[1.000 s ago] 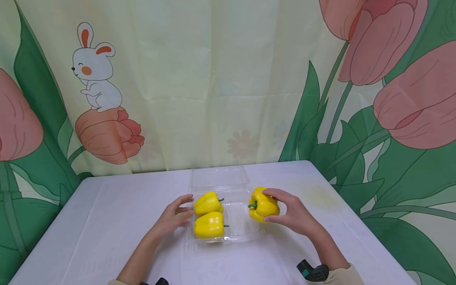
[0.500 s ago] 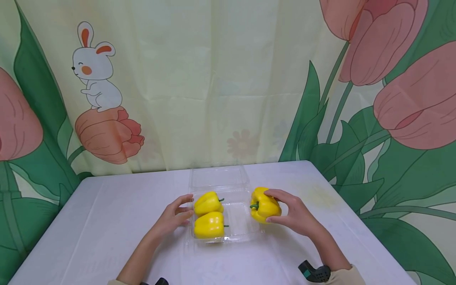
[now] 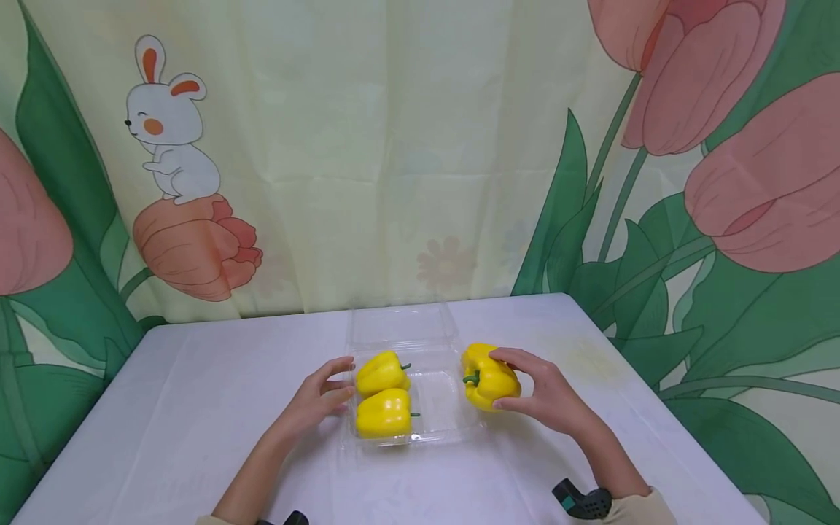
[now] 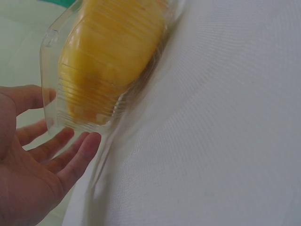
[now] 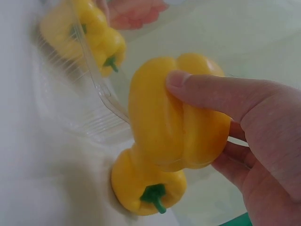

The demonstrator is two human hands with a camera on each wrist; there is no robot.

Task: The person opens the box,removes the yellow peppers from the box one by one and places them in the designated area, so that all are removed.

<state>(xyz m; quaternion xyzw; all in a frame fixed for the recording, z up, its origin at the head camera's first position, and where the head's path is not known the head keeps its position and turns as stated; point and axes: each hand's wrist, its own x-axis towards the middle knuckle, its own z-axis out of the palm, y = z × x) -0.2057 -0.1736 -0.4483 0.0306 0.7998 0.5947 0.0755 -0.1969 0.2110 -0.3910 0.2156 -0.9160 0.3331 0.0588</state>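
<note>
From my seat, 12 o'clock is straight ahead, across a table (image 3: 243,408) covered in white. A clear plastic box (image 3: 441,439) stands in front of me between my hands, its lid (image 3: 402,327) laid back toward 12 o'clock. My left hand (image 3: 321,396) is at the box's 9 o'clock wall, fingers loosely bent and spread, fingertips at the plastic; it has hold of no pepper. Just past that wall, at 3 o'clock from this hand, two yellow peppers lie side by side in the box, the far pepper (image 3: 380,375) and the near pepper (image 3: 384,414), green stems pointing to 3 o'clock.

My right hand (image 3: 543,392), partly open, grips the held pepper (image 3: 502,380) between thumb and fingers; the pepper is at 9 o'clock from the palm, beside the box's 3 o'clock edge. The right wrist view shows a fourth pepper (image 5: 126,186) resting just beyond it, around 10 o'clock from this hand; I cannot tell whether the two touch.
</note>
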